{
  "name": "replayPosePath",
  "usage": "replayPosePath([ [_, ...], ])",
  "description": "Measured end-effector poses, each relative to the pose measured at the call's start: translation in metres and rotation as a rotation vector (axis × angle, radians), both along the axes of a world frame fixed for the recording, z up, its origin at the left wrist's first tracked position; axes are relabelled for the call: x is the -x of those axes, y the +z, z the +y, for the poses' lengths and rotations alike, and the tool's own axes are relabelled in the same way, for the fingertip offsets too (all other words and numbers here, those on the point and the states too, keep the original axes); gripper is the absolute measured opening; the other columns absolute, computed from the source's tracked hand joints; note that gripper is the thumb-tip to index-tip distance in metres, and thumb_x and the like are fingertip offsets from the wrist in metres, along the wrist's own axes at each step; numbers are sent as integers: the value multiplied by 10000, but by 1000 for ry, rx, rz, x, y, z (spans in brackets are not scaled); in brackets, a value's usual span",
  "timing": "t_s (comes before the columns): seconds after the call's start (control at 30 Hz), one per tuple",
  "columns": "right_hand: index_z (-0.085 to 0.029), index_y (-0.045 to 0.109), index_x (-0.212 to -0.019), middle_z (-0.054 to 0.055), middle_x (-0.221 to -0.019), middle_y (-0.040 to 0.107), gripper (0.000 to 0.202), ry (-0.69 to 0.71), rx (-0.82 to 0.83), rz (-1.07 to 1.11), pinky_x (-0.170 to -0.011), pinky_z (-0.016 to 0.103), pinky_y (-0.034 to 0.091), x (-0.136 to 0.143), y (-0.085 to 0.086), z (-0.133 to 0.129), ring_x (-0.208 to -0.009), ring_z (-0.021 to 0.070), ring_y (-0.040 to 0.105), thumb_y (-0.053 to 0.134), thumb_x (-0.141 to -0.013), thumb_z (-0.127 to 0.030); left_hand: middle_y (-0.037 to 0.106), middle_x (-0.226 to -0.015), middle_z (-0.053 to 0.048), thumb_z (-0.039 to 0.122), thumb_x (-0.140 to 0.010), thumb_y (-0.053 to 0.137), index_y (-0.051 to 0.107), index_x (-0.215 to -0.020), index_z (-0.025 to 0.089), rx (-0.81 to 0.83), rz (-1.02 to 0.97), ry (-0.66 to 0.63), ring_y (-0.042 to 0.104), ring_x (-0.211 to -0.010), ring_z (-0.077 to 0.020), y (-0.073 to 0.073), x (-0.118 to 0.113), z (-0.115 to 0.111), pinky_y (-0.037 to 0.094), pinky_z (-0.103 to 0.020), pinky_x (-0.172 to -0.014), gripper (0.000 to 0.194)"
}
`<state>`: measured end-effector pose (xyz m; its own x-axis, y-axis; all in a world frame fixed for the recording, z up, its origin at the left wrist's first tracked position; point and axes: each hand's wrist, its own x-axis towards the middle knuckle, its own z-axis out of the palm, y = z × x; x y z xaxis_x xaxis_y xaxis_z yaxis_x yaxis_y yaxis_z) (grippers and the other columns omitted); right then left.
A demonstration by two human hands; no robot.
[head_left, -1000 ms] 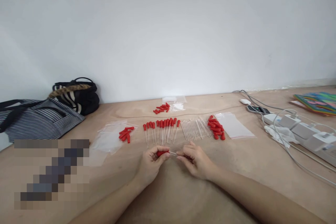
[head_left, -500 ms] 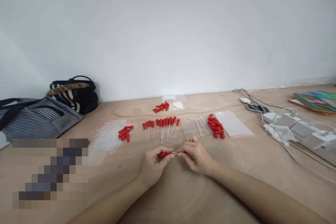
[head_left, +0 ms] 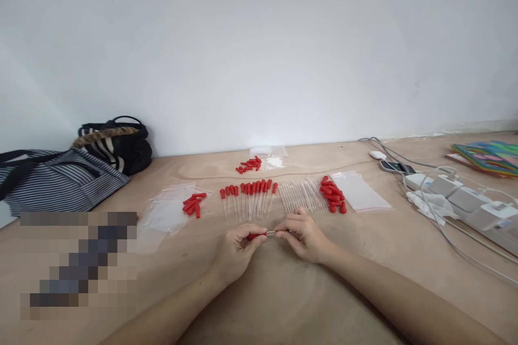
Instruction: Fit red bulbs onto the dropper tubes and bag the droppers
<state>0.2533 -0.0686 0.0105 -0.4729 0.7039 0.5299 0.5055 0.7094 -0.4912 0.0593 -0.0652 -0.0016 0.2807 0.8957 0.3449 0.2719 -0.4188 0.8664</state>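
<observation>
While left hand (head_left: 238, 248) pinches red bulb (head_left: 254, 236), right hand (head_left: 302, 238) closed, gripping tube (head_left: 271, 233)

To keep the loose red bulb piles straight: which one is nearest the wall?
The back pile, behind the droppers. The left pile, by the clear bags, and the right pile, beside the bare tubes, both lie farther forward.

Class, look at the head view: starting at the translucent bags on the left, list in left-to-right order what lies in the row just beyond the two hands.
Translucent bags with loose red bulbs on their right part → red-topped droppers → bare glass tubes → pile of red bulbs → pale bag.
</observation>
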Motion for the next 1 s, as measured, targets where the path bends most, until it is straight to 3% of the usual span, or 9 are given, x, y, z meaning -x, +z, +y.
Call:
replayPosePath([
  [0.27,-183,602,-775,8,-682,631,192,-10,62,81,-680,290,301,0,0,-1,-596,108,530,450,-856,-265,678,-791,-26,250,-701,630,620,-918,193,190,-105,-29,633,-752,-164,2,3,-2,515,-256,-686,225],
  [0.37,-190,613,-818,10,-721,647,189,-5,94,106,-702,296,312,2,0,-3,-629,113,546,452,-859,-278,655,-752,-16,271,-657,668,578,-848,171,264,-213,16,628,-727,-152,7,-1,-3,514,-247,-676,233],
  [0.5,-198,586,-996,17,-750,639,216,20,105,65,-713,300,331,6,1,-7,-652,121,543,469,-850,-306,601,-704,22,321,-630,686,533,-869,168,321,-383,131,626,-682,-139,24,0,5,519,-267,-682,323],
  [0.6,-183,550,-1065,20,-748,610,261,-4,78,18,-712,303,333,6,0,-7,-665,126,534,497,-830,-286,590,-715,32,271,-643,680,471,-968,181,363,-468,244,636,-666,-136,43,14,30,530,-282,-665,397],
  [0.67,-174,557,-1039,17,-725,592,237,-45,68,6,-702,303,329,4,-2,-6,-653,125,525,491,-827,-256,584,-681,35,179,-681,644,431,-1001,177,392,-349,340,632,-606,-115,54,26,53,530,-262,-628,385],
  [0.77,-170,576,-975,17,-708,584,190,-101,53,8,-688,299,316,3,-5,-3,-651,127,525,466,-831,-224,601,-675,18,135,-708,614,394,-1043,154,378,-5,409,638,-573,-116,62,36,86,522,-245,-601,402],
  [0.9,-179,597,-912,18,-724,608,162,-175,32,-27,-698,306,274,2,-8,-1,-668,127,531,473,-810,-191,588,-538,47,145,-639,666,428,-1042,126,353,219,423,602,-468,-137,57,31,111,475,-236,-508,468],
  [1.0,-201,619,-815,6,-710,633,131,-324,30,-73,-701,324,222,0,-8,2,-691,139,529,491,-790,-187,583,-487,54,161,-591,687,450,-1055,114,311,387,446,597,-475,-161,52,22,120,446,-241,-500,523],
])
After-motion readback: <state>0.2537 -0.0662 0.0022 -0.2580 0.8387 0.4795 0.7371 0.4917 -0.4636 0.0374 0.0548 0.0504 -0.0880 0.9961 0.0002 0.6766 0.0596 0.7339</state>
